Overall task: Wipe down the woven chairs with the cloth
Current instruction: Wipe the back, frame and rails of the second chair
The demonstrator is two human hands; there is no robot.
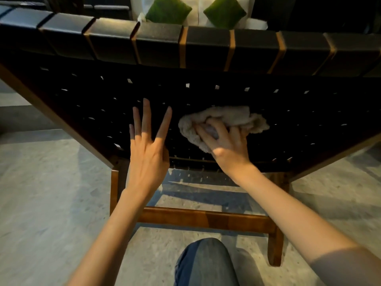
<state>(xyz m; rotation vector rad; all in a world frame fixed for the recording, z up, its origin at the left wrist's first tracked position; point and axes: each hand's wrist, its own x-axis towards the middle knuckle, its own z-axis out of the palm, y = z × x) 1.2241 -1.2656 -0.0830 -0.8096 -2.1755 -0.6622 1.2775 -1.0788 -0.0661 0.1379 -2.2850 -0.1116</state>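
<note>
Head view: The woven chair (288, 104) is seen from behind, its black strap back filling the far half of the scene. The cloth (239, 116), pale and bunched, lies against the weave near the centre. The right hand (226, 143) grips the cloth with curled fingers and presses it to the straps. The left hand (147, 149) is just left of the cloth, fingers straight and spread at the weave; contact cannot be confirmed. A wooden crossbar (206, 218) spans the legs below. A denim-clad knee (206, 263) sits nearest. Two green cushions (168, 9) lie beyond the chair.
</note>
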